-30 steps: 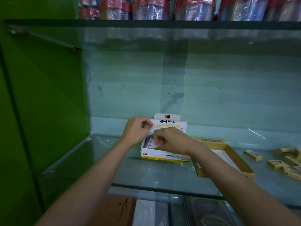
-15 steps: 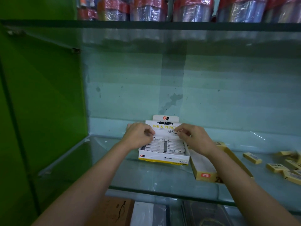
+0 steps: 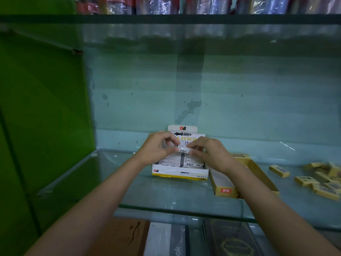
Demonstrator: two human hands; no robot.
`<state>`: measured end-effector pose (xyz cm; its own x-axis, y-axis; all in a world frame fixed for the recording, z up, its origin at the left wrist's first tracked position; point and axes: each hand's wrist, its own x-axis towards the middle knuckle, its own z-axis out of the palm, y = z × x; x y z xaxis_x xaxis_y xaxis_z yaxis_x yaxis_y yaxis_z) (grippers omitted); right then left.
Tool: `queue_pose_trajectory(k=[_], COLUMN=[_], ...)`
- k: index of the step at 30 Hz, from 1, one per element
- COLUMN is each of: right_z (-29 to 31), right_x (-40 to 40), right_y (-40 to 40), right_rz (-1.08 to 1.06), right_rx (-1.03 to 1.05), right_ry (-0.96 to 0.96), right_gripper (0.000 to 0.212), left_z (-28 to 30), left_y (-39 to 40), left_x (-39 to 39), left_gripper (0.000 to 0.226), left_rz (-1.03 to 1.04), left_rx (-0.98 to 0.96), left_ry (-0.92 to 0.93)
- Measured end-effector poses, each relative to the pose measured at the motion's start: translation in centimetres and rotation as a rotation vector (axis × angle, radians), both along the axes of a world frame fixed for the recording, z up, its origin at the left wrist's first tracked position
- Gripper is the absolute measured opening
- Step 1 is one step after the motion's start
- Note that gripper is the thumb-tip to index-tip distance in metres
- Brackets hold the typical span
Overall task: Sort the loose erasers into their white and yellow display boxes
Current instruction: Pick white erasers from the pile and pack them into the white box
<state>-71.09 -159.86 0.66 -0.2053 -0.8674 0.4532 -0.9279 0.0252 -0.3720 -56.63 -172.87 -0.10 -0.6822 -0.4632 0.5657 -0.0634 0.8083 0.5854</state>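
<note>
Both hands, left hand (image 3: 156,147) and right hand (image 3: 208,152), now pinch one white eraser (image 3: 184,149) over the white display box (image 3: 180,172), having closed together from its sides; yellow erasers (image 3: 321,180) wait right.

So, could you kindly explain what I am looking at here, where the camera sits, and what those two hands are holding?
There is no machine: a person wears a camera on the head, looking down at their own arms. The left hand and right hand together pinch one white eraser above the white display box, which already holds rows of erasers. It stands on a glass shelf. Beside it lies the yellow display box, and loose yellow erasers are scattered further right.
</note>
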Motion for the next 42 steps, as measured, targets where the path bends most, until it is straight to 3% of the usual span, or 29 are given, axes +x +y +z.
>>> queue_pose_trajectory(k=[4,11,18,21,28,35,42], right_z=[0.6,1.6,1.2,1.2,0.7,0.0,0.2], right_x=[0.0,-0.9,-0.9,-0.9,-0.6,-0.2,0.3], right_y=[0.6,2.0,1.3,1.4,1.3,1.5,2.6], right_rz=[0.010,0.121,0.075,0.074,0.050,-0.032,-0.078], right_rx=[0.013,0.173,0.287,0.282,0.258,0.030,-0.084], right_ry=[0.045,0.021,0.118,0.087,0.166,-0.049,-0.151], right_gripper=[0.018,0.014,0.009,0.019,0.005,0.018,0.010], left_z=[-0.1,-0.3,-0.5,-0.4,-0.1,0.6,1.0], left_y=[-0.1,-1.6,-1.8,-1.5,-1.1,-0.4,1.1], left_x=[-0.1,-0.3,-0.3,-0.1,0.1,0.0,-0.5], left_gripper=[0.009,0.036,0.029,0.028,0.023,0.020,0.018], left_rz=[-0.032,0.133,0.212,0.209,0.176,0.135,0.010], left_rx=[0.022,-0.096,-0.132,-0.123,-0.036,0.039,0.021], left_ry=[0.017,-0.027,-0.163,-0.160,-0.102,-0.020,-0.074])
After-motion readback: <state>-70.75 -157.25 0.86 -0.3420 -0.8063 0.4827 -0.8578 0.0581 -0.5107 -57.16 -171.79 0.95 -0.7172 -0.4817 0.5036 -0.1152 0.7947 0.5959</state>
